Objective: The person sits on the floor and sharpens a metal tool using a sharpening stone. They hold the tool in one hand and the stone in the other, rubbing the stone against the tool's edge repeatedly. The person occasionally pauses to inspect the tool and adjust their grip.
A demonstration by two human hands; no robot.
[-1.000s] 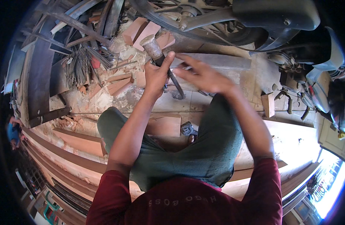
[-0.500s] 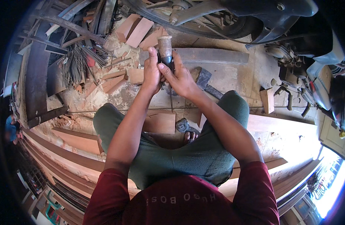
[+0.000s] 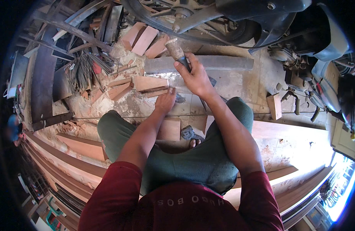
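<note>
My right hand (image 3: 196, 77) is closed round a chisel (image 3: 174, 48) with a worn wooden handle and a dark collar. The handle points up and left; a thin dark length of its blade shows below my wrist. My left hand (image 3: 166, 101) is low over the floor, fingers stretched forward beside the right end of a wedge-shaped wooden block (image 3: 150, 83). Whether the fingertips touch the block is unclear. Behind my right forearm lies a hammer (image 3: 212, 81), mostly hidden. A squared wood block (image 3: 169, 129) stands between my legs, beside a small dark rounded object (image 3: 188, 133).
A long grey plank (image 3: 231, 62) lies across the floor ahead, below a motorcycle wheel (image 3: 154, 23). Several wood blocks (image 3: 144, 40) lean at the upper left, near a bundle of thin rods (image 3: 83, 73). Long timbers (image 3: 65, 158) run along the left; another board (image 3: 289, 129) lies right.
My hands have parted. The left has left the chisel and dropped toward the wedge-shaped block; the right keeps the chisel, now tilted, and has shifted right.
</note>
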